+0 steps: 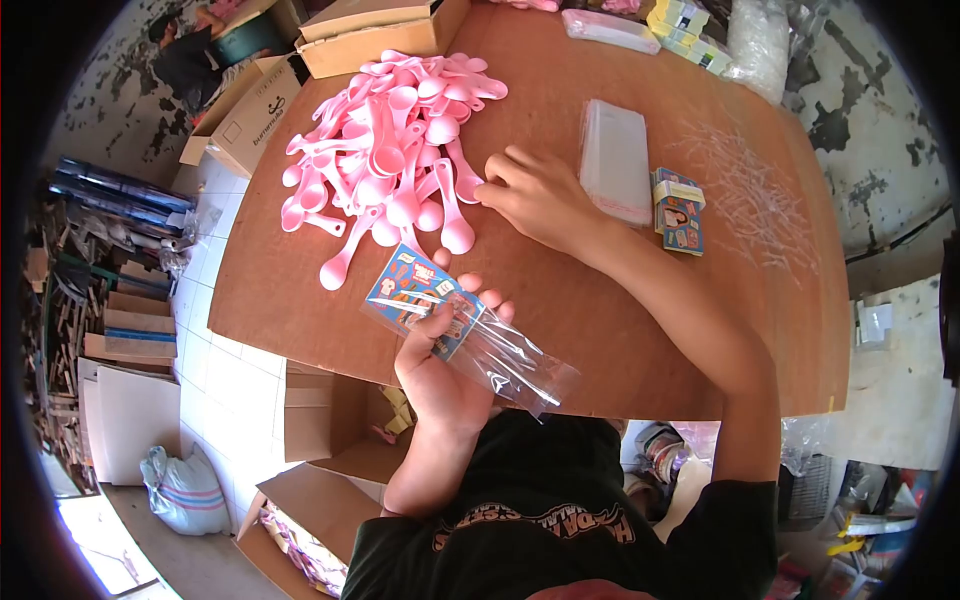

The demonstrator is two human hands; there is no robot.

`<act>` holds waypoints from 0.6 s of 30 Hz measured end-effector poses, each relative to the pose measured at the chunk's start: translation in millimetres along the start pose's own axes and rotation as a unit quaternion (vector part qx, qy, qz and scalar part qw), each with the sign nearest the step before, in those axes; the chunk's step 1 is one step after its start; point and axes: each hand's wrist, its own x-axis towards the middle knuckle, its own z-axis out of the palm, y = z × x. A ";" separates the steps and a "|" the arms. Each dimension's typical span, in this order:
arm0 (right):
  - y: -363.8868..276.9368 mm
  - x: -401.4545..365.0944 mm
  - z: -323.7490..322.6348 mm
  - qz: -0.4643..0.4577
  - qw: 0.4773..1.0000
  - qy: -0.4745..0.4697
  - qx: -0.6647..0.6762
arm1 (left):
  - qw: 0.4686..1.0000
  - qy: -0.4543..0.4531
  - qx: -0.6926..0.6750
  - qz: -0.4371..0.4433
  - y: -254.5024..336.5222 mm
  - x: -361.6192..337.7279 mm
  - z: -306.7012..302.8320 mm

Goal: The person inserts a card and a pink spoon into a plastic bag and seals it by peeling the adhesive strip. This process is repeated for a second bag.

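My left hand point(445, 375) is closed around a clear plastic bag point(515, 360), its thumb across the front. Inside the bag sits a blue printed card point(408, 283), at the end farthest from me. Over the near edge of the spoon heap, my right hand point(530, 195) has its fingers curled, with the fingertips on the bowl of a pink measuring spoon point(459, 165); the exact grip is partly hidden. A large heap of pink measuring spoons point(375, 150) lies left of that hand. One spoon point(347, 252) rests at the heap's near left edge.
On the brown table point(640, 330) lie a stack of clear bags point(615, 155), a banded bundle of cards point(679, 215) and scattered thin white strips point(755, 195). Cardboard boxes point(375, 40) stand at the far left; another open box point(330, 415) is below the near edge. A person point(190, 50) sits behind.
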 end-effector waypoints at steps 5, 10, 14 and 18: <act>-31.2 -17.4 -25.1 -0.054 0.979 -0.043 -0.193 | 1.000 -0.011 -0.010 0.003 4.5 -0.5 -1.3; -77.6 -35.1 -46.0 0.037 0.987 -0.120 -0.101 | 0.999 -0.034 -0.011 0.040 4.1 4.0 0.3; -67.7 -16.5 -69.3 0.148 0.981 -0.109 0.061 | 0.998 -0.035 -0.028 0.046 8.4 8.3 -5.5; -35.2 -34.5 -69.8 0.109 0.984 -0.138 0.003 | 0.996 0.000 -0.008 0.086 14.9 8.1 -6.0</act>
